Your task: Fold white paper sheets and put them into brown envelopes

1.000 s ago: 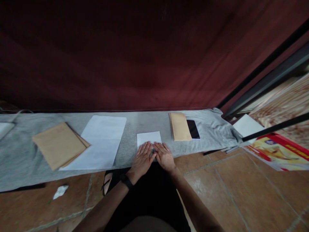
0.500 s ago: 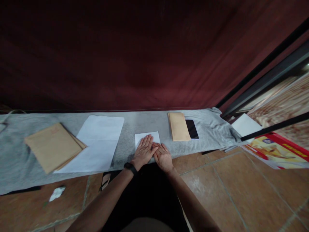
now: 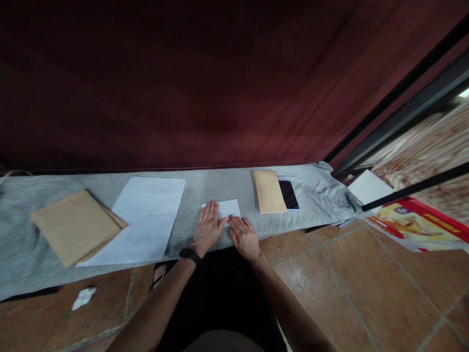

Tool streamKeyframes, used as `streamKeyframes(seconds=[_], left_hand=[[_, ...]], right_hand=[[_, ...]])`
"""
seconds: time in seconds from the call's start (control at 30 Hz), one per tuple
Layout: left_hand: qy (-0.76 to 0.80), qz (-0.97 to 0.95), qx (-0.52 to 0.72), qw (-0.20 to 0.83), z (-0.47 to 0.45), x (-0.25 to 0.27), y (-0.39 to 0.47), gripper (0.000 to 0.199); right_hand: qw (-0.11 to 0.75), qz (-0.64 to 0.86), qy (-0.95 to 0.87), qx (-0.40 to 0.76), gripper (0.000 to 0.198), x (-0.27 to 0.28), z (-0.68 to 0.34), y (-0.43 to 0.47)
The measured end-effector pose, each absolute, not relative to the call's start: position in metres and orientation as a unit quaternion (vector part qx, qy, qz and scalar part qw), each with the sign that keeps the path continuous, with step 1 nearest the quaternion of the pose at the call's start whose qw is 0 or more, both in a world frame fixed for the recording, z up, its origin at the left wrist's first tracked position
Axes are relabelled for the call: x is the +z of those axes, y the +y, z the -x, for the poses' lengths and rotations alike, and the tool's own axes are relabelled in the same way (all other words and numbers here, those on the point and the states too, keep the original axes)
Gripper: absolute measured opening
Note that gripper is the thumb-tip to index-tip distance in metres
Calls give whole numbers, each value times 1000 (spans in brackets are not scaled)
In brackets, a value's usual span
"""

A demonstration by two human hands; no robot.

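A small white sheet of paper [image 3: 229, 207], apparently folded, lies on the grey cloth straight in front of me. My left hand [image 3: 207, 230] rests flat on its left part, fingers stretched out, with a dark band on the wrist. On its lower right part lies my right hand [image 3: 245, 238], also flat with fingers extended. Both palms face down and cover the sheet's near edge. To the left are larger white sheets [image 3: 152, 198], partly under a stack of brown envelopes [image 3: 78, 220]. Right of my hands lies a smaller stack of brown envelopes [image 3: 270, 191].
A dark-screened phone [image 3: 289, 194] lies beside the right-hand envelopes. Grey cloth [image 3: 212, 183] covers the narrow surface, backed by a dark red panel [image 3: 220, 98]. Black bars and a red-yellow printed box [image 3: 421, 222] stand at the right. Crumpled white paper [image 3: 84, 298] lies on the tiled floor.
My left hand has slid left across the small sheet, away from my right hand, uncovering its middle. The right hand stays near the sheet's right side. The view has shifted slightly.
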State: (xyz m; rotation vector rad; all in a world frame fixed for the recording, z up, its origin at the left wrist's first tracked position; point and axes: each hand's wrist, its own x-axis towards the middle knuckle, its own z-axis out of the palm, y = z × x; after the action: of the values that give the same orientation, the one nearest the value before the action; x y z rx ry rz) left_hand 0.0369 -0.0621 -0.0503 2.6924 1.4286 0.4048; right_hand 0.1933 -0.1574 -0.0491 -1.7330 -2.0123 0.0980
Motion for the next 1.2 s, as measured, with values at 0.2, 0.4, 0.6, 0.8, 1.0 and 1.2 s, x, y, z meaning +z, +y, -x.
streamKeyframes(seconds=[0.2, 0.4, 0.6, 0.8, 1.0, 1.2], left_hand=[[498, -853, 152, 23, -26, -54, -66, 71], [514, -843, 159, 14, -24, -56, -67, 69], [512, -846, 148, 17, -23, -54, -68, 65], [503, -855, 130, 5, -22, -49, -69, 59], [505, -853, 131, 5, -23, -50, -69, 58], [507, -851, 139, 1, -22, -52, -69, 59]], right_hand=[[241, 636, -731, 44, 42, -47, -192, -158], [235, 646, -723, 67, 41, -40, -193, -155], [208, 630, -745, 75, 43, -32, -182, -131], [190, 636, -746, 56, 44, -40, -174, -104], [189, 659, -726, 41, 47, -49, -183, -96], [204, 689, -695, 24, 48, -57, -192, -95]])
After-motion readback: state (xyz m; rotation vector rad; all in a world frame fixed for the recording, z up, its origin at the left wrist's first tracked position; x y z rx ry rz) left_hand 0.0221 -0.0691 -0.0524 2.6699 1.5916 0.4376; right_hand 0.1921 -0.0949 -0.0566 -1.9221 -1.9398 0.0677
